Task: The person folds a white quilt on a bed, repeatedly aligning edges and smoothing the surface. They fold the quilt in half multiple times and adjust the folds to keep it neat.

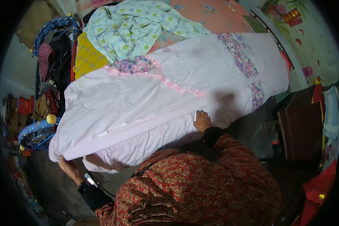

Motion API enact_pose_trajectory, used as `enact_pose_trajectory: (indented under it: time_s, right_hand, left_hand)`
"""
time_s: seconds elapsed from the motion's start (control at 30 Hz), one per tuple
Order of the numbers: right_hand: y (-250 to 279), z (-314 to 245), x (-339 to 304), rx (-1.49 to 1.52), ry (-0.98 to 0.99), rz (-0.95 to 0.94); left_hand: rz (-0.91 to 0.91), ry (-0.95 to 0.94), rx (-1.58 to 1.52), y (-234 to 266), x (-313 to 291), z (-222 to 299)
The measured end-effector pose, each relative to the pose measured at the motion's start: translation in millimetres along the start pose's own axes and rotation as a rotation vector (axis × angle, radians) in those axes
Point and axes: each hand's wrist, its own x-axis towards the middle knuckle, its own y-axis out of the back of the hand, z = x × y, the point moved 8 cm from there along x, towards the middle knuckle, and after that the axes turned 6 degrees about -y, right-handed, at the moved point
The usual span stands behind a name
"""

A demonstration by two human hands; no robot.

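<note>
A pale pink-white quilt (132, 98) with floral patches and a pink ruffle lies spread across the bed. Its near edge has a long folded band that runs from the lower left toward the middle. At the lower left corner, my left hand (69, 169) grips the quilt from its underside, and the cloth partly covers the fingertips. My right hand (202, 121) rests on the near edge at the middle, its fingers curled closed on the fabric. A small slim device (90, 179) sits at my left wrist.
A crumpled mint blanket with dots (132, 28) and a yellow cloth (88, 56) lie behind the quilt, over a peach floral sheet (203, 17). Blue-covered rails (36, 130) with dark clothes stand at the left. A dark brown cabinet (301, 124) stands at the right.
</note>
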Motion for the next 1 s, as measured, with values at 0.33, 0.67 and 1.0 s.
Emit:
enact_pose_trajectory:
  time_s: [0.33, 0.67, 1.0]
  right_hand:
    - [5, -8, 5, 0.079, 0.009, 0.042]
    - [-3, -8, 15, -0.115, -0.094, -0.128]
    - [13, -15, 0, -0.091, -0.085, -0.142]
  left_hand:
    - [0.157, 0.534, 0.001, 92, -51, -142]
    - [0.098, 0.143, -0.144, 43, -6, -64]
    - [0.427, 0.434, 0.188, 141, -88, -126]
